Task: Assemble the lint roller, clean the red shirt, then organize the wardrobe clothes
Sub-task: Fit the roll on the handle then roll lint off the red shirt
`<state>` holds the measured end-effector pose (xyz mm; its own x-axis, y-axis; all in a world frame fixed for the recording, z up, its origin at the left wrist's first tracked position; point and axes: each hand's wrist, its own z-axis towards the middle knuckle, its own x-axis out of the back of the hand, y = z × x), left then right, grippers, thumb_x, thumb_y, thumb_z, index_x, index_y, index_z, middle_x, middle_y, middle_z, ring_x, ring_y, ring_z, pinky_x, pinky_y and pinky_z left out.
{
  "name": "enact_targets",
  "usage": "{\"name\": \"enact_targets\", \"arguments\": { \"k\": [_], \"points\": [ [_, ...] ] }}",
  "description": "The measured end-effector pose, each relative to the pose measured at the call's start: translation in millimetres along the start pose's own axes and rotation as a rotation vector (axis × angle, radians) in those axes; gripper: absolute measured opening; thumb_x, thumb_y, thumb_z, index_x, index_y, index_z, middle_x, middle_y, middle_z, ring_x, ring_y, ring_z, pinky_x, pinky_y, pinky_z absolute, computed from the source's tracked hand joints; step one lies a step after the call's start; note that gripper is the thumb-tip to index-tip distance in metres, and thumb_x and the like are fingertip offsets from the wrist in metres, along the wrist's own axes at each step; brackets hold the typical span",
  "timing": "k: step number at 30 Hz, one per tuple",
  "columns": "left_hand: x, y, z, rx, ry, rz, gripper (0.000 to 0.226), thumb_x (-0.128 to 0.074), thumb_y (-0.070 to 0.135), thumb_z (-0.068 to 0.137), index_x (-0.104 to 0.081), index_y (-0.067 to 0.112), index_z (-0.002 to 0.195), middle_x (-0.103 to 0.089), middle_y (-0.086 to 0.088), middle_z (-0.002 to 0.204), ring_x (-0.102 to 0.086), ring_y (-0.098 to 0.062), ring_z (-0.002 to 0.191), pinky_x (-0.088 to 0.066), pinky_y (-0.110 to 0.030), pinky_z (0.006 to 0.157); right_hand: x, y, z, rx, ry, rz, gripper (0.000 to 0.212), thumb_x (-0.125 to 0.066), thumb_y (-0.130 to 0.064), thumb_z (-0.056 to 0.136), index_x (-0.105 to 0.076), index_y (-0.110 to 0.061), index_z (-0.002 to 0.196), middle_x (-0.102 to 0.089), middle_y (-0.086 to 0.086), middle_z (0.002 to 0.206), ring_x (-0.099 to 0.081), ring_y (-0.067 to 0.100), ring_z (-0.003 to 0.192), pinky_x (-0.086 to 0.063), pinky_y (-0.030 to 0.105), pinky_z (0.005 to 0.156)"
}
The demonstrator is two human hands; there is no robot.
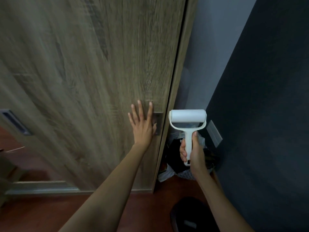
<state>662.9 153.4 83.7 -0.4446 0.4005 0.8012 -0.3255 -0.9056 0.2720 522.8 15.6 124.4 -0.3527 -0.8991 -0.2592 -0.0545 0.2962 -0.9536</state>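
Note:
A wood-grain wardrobe door (pixel 87 77) fills the left and middle of the view. My left hand (pixel 143 122) lies flat against it with fingers spread, the thumb at the dark recessed handle (pixel 158 121) near the door's right edge. My right hand (pixel 192 150) grips the white handle of the assembled lint roller (pixel 187 122), held upright with its white roll on top, just right of the door edge. The red shirt is not in view.
A second recessed handle (pixel 15 123) shows on the door at the far left. A pile of dark and light clothes or bags (pixel 173 164) lies on the floor between wardrobe and dark wall (pixel 259 114). A dark object (pixel 190 213) sits on the reddish floor below.

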Motion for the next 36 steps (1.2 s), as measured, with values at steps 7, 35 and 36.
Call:
{"name": "enact_targets", "arguments": {
  "k": [7, 35, 36],
  "points": [
    [-17.9, -19.2, 3.0, -0.096, 0.106, 0.002, 0.105, -0.065, 0.047, 0.081, 0.012, 0.03, 0.151, 0.031, -0.01, 0.155, 0.025, -0.035, 0.143, 0.014, -0.054, 0.114, -18.1, 3.1, 26.3, 0.039, -0.05, -0.005, 0.065, -0.031, -0.068, 0.088, -0.051, -0.013, 0.06, -0.035, 0.001, 0.042, -0.029, 0.011, 0.031, -0.024, 0.019, 0.031],
    [54.6, -261.5, 6.5, -0.139, 0.169, 0.105, 0.092, -0.05, 0.058, 0.083, 0.004, 0.031, 0.153, 0.023, -0.011, 0.158, 0.018, -0.037, 0.145, -0.007, -0.064, 0.111, -211.7, 43.0, 41.4, 0.045, -0.088, 0.085, 0.061, -0.027, -0.057, 0.092, -0.048, -0.01, 0.061, -0.037, 0.0, 0.039, -0.031, 0.01, 0.029, -0.021, 0.019, 0.031],
    [58.6, -273.7, 6.5, -0.139, 0.169, 0.108, 0.091, -0.049, 0.059, 0.084, 0.003, 0.031, 0.153, 0.023, -0.011, 0.158, 0.018, -0.037, 0.145, -0.007, -0.064, 0.111, -221.5, 45.1, 42.0, 0.052, -0.093, 0.096, 0.06, -0.029, -0.059, 0.089, -0.048, -0.009, 0.061, -0.037, 0.0, 0.039, -0.032, 0.01, 0.029, -0.022, 0.018, 0.032]
  ]
}}
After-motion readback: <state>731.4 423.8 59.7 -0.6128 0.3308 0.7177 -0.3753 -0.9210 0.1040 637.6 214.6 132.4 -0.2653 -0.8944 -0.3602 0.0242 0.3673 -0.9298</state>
